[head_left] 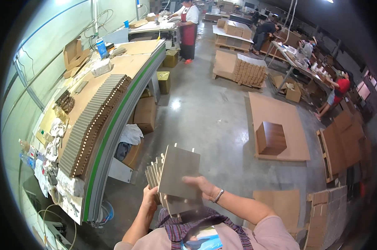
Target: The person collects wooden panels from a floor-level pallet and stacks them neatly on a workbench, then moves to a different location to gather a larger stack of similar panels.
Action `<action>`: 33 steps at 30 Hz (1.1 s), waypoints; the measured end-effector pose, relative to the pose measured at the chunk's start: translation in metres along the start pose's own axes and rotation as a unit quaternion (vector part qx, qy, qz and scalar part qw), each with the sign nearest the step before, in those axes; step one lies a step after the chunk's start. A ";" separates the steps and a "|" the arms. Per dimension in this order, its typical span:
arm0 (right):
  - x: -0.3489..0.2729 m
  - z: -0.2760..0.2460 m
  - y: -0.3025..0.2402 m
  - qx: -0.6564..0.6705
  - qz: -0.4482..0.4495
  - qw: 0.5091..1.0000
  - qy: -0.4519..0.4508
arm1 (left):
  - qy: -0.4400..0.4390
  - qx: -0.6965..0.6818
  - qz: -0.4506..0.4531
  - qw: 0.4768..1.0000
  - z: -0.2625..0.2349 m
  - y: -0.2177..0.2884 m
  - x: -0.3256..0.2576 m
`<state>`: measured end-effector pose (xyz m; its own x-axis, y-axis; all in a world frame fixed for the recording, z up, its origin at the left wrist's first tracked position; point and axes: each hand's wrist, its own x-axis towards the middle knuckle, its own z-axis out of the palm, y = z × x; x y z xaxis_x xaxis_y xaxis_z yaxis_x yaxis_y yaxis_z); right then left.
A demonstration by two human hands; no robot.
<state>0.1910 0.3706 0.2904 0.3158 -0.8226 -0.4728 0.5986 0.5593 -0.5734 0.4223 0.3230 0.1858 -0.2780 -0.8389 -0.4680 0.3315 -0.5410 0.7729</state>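
Note:
In front of my body is a bunch of flat grey-brown wooden boards (154, 171) with pale dowels sticking out of their edges. My left hand (150, 200) is closed round the lower left side of this bunch. At its right edge, my right hand (200, 186) grips the front board (178, 170), with the thumb lying on its broad face. Part of another board (181, 206) shows below it. My fingers behind the boards are hidden. On the workbench to my left stands a long row of similar boards (99, 123), packed closely together with pale dowels along one side.
The workbench (134, 85) has a green-striped edge and carries rags, bottles and a blue can (101, 48). Cardboard boxes (144, 113) sit beneath it. On the right, a brown wooden box (272, 138) rests on a cardboard sheet (276, 109). Several people work farther off.

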 end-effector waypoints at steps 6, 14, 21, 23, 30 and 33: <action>0.127 -0.022 -0.120 -0.048 0.008 0.999 -0.021 | 0.022 -0.011 0.008 1.000 0.030 0.066 0.138; 0.273 -0.032 -0.285 -0.035 -0.016 0.999 0.007 | -0.008 -0.024 -0.004 1.000 0.077 0.173 0.350; 0.406 -0.059 -0.422 -0.062 -0.028 0.998 -0.002 | -0.014 -0.031 0.040 0.999 0.120 0.254 0.510; 0.445 -0.064 -0.460 -0.071 -0.017 0.997 -0.019 | 0.004 -0.039 0.055 0.998 0.135 0.277 0.549; 0.592 -0.059 -0.591 -0.114 0.095 0.985 -0.093 | 0.154 -0.105 0.105 0.977 0.162 0.341 0.647; 0.661 -0.043 -0.626 -0.144 0.152 0.966 -0.153 | 0.211 -0.151 0.131 0.957 0.159 0.371 0.671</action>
<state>-0.0072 -0.5185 0.3081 0.6731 -0.5833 -0.4546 0.2279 0.7484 -0.6228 0.2157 -0.4314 0.2267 0.2191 -0.8628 -0.4555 0.6031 -0.2472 0.7584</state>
